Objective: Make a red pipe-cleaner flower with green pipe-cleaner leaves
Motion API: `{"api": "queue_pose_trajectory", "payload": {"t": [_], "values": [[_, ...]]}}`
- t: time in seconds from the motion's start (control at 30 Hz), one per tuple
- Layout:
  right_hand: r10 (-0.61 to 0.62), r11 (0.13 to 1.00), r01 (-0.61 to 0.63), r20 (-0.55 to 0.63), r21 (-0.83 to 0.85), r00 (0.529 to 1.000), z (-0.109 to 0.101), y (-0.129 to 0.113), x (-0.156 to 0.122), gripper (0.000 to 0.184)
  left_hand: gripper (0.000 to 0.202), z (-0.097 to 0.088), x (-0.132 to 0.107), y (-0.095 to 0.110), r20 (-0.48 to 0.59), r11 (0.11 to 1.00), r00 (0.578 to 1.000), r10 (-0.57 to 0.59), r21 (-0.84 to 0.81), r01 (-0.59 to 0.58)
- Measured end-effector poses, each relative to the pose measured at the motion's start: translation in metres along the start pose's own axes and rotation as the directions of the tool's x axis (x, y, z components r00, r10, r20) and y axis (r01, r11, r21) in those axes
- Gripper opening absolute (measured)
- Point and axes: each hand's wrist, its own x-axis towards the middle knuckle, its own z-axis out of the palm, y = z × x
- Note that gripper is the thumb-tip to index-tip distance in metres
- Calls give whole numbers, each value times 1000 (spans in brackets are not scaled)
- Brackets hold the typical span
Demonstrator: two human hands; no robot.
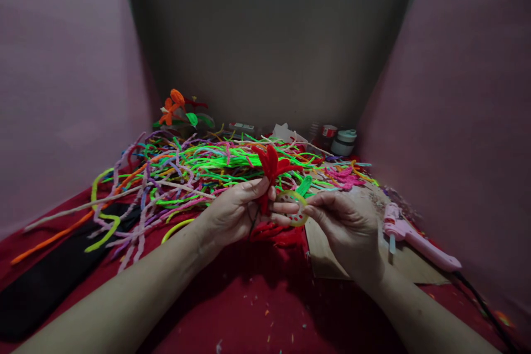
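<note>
left hand [234,213] pinches a red fuzzy flower [271,166], right hand [344,221] grips a tape ring [292,207]. beyond it, a jar [343,142], lid on.

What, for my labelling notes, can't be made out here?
Head view only:
red flower stem: hidden inside left hand.
ring: partly covered by right hand fingers.
jars: labels too small, dim.
glue gun cord: cut off by the picture's edge.
</note>
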Motion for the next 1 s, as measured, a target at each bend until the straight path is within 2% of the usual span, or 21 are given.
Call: {"api": "queue_pose_trajectory", "payload": {"t": [0.17, 0.47, 0.6, 0.77, 0.87, 1.0], "values": [[-18, 997, 21, 44, -71, 999, -1, 2, 0, 6, 28, 1, 0, -1, -17, 1000, 1000, -6, 20, 6], [-83, 970, 115, 150, -216, 985, -3, -4, -1, 10, 21, 0, 1, -2, -29, 997, 999, 24, -67, -26], [-99, 970, 126, 137, -207, 986, -3, -4, -3, 9, 22, 3, 0, -2, -55, 995, 998, 29, -93, -34], [-43, 992, 58, 140, -108, 989, -3, -1, -5, 7, 22, 4, 0, -1, -80, 994, 996, 37, -104, -45], [-22, 999, 27, 101, -47, 995, -2, 1, -4, 6, 27, 4, 0, -1, -74, 996, 997, 24, -83, -30], [-86, 996, 87, 47, -20, 995, -1, -3, -3, 8, 31, 3, 1, 0, -73, 998, 997, 3, -59, -7]]}}
